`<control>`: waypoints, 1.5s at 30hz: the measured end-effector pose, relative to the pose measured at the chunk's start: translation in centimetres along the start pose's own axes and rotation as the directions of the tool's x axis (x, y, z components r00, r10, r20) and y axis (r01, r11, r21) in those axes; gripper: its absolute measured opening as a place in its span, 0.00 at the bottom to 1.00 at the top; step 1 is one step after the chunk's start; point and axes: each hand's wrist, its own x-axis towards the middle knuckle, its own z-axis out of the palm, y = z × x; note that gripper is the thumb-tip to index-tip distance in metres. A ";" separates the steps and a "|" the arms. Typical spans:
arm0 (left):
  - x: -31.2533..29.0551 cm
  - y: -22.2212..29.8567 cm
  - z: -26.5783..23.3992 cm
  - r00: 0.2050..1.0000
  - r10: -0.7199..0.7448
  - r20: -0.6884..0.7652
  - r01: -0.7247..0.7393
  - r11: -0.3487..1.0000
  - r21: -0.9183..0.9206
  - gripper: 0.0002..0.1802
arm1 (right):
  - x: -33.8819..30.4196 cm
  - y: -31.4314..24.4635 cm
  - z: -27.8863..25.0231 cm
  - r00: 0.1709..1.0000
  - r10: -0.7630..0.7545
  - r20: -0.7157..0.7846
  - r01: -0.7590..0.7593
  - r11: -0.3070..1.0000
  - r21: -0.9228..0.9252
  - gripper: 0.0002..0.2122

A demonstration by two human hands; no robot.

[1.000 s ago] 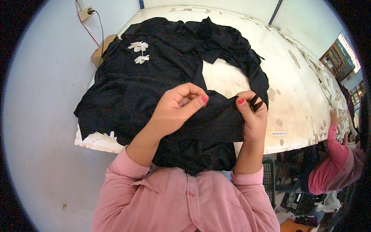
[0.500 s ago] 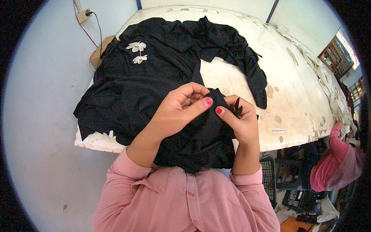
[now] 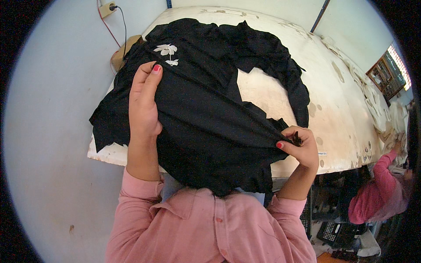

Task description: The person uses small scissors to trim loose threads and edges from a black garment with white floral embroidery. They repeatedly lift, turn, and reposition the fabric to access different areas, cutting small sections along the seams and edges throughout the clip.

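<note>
A black garment [image 3: 206,114] with two white flowers [image 3: 165,49] on it lies over the table and hangs down its near edge to my lap. Up by the flowers, my left hand [image 3: 147,96] pinches a fold of the fabric between thumb and fingers. Lower down on the right, my right hand [image 3: 302,147] grips another edge of the same garment, so the cloth stretches taut between both hands. Tucked in the right hand's fingers is a small dark pointed thing [image 3: 297,139], perhaps thread snips; most of it is hidden.
The pale, stained table [image 3: 342,109] reaches to the far wall, with light cloth [image 3: 366,87] heaped along its right side. A person in pink [image 3: 381,188] works at the right, beside dark baskets [image 3: 331,232]. A power socket [image 3: 107,8] is on the left wall.
My hands were close together over the middle of the garment. The left has moved up and left, the right down and right, spreading the cloth between them.
</note>
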 end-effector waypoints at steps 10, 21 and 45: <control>-0.9 3.3 -2.4 0.932 0.247 -0.265 -0.219 0.967 0.131 0.13 | 1.5 1.0 -5.4 0.958 -0.277 -0.074 0.287 0.939 0.188 0.12; 0.4 2.7 -12.8 0.792 0.523 -0.315 -0.213 0.720 0.660 0.14 | 4.7 -0.2 -3.1 0.980 0.042 0.197 -0.058 0.995 0.078 0.14; -1.0 -2.1 -1.5 0.684 -0.189 0.705 -0.381 0.732 0.565 0.06 | 5.2 -2.4 6.0 0.874 -0.367 -0.319 0.086 0.763 -0.641 0.09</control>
